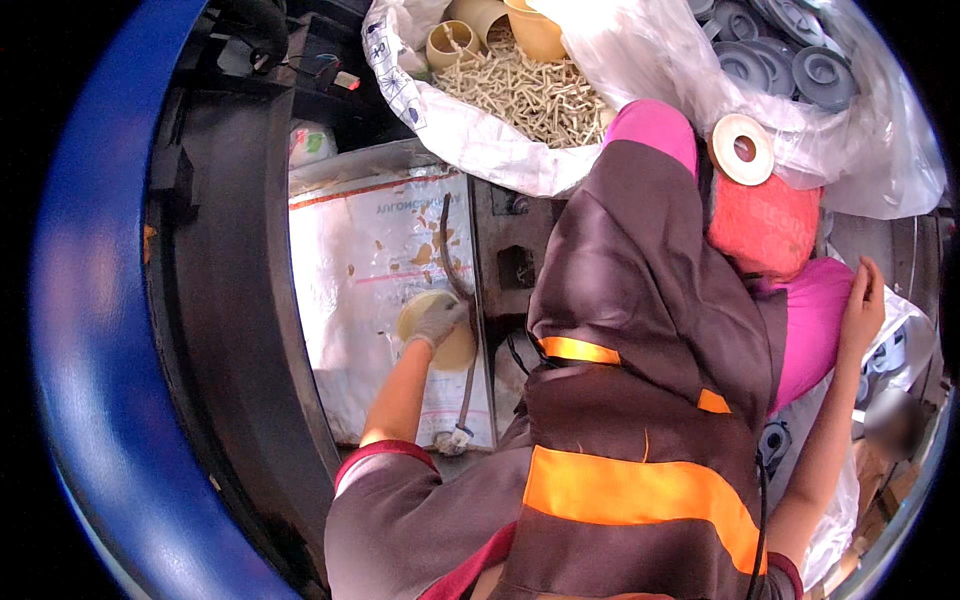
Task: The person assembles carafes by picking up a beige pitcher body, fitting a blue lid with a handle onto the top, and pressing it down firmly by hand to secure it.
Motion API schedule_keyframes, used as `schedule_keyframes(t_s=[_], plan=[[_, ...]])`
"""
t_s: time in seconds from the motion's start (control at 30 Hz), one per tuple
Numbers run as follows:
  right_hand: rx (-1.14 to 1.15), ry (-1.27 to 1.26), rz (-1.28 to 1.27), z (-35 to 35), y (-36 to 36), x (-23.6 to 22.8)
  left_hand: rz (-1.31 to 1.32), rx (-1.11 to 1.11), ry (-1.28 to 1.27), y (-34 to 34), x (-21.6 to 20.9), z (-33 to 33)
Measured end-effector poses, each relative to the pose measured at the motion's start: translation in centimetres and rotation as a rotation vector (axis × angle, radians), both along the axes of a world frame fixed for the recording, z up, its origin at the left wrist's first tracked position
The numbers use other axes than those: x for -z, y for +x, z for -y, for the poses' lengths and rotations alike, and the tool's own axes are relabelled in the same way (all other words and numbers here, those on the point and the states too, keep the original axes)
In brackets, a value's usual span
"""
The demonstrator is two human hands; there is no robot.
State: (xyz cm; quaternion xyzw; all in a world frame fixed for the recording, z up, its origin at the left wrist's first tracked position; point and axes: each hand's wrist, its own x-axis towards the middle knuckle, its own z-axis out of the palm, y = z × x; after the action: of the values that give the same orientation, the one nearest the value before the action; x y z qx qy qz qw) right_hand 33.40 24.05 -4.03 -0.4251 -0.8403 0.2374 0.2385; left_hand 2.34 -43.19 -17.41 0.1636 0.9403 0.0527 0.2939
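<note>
My left hand [440,322], in a pale glove, grips a cream round plastic part [455,350]. Its fingers lie over the part's top, and their tips are hard to make out. That part is above a white printed sheet [340,290] on a flat surface, close to a thin dark cable or hose [447,245]. On my pink-clad knee at the right rests my right hand [863,310], bare, with its fingers stretched out and nothing in it.
Ahead stands a white sack [540,175] of small cream pieces [520,95] and cream cups [538,32]. Grey round parts [825,78] fill a clear plastic bag at the far right. A cream ring [741,150] lies on a red bundle [765,230]. A dark machine frame [220,280] borders the left.
</note>
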Motion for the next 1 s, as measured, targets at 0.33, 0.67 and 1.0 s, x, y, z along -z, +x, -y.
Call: schedule_keyframes(t_s=[0.33,0.67,1.0], plan=[[-0.461,-0.805,-0.374,15.6,-12.2,-5.9,-0.121,0.782,-0.301,-2.0,-23.7,-22.7],[-0.402,-0.686,-0.413,18.2,-16.3,-7.5,-0.737,1.044,0.89,-0.1,-30.4,-29.4],[-0.39,-0.55,-0.567,17.5,-15.6,-9.3,0.725,-0.474,1.444,-6.3,-20.0,-27.8]])
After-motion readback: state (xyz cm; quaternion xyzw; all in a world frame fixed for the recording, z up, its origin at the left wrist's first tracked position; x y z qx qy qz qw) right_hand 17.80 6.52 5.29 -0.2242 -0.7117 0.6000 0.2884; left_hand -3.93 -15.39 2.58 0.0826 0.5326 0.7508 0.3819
